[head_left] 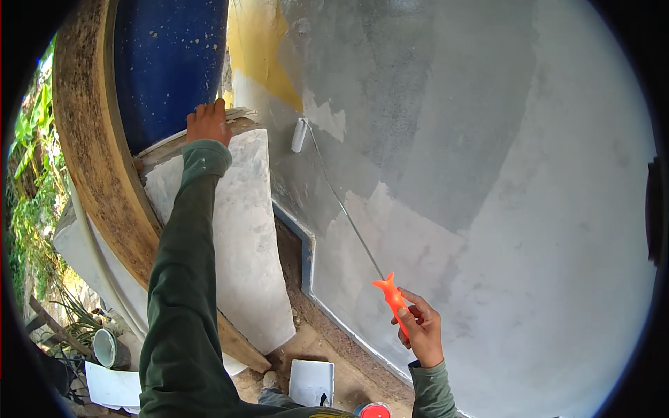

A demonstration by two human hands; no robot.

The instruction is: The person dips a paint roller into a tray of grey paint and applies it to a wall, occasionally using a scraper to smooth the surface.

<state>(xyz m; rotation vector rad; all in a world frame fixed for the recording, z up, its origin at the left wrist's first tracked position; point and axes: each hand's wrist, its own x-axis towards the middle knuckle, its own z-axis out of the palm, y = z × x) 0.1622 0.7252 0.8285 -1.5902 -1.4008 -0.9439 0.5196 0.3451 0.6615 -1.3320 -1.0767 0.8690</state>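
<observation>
My right hand [424, 333] is closed around the orange handle of a paint roller [394, 306]. Its long thin metal rod runs up and left to a small white roller sleeve [299, 135], which lies against the wall [446, 104]. Patches of darker grey, pale grey and yellow cover that wall. At the upper left, my left hand [209, 124] grips the edge of a white-grey ledge [240, 188], its fingers bent beside a blue speckled panel [167, 66]. The tips of those fingers are partly hidden.
A curved wooden beam [87, 118] runs along the left. Below are a white tray [311, 382], a container with red inside [375, 410], a grey bucket [110, 348] and a white sheet [113, 384]. A blue-grey border [306, 258] edges the wall. Plants [42, 209] grow outside.
</observation>
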